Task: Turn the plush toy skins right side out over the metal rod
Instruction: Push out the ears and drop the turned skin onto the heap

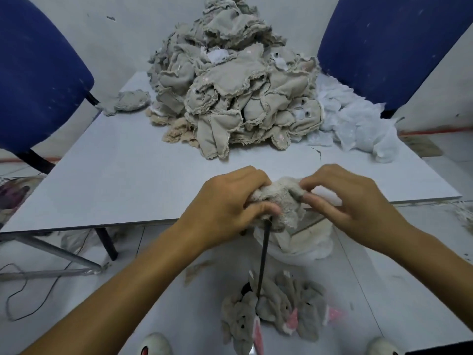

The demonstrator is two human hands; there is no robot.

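A fuzzy beige plush skin (282,201) sits bunched over the top of a dark metal rod (262,260) that rises from the floor in front of the table. My left hand (230,203) grips the skin's left side, thumb pressed near the rod's top. My right hand (350,198) pinches the skin's right edge between fingertips and thumb. A tall heap of inside-out beige skins (230,93) lies at the back of the white table (122,180). Several turned grey bunny skins (279,308) with pink ears lie on the floor round the rod's base.
White fabric pieces (358,129) lie right of the heap, and one loose skin (128,101) lies to its left. Blue chairs (38,73) stand at both back corners. More cloth (302,242) hangs under the table edge. A cable (23,290) trails on the floor at left.
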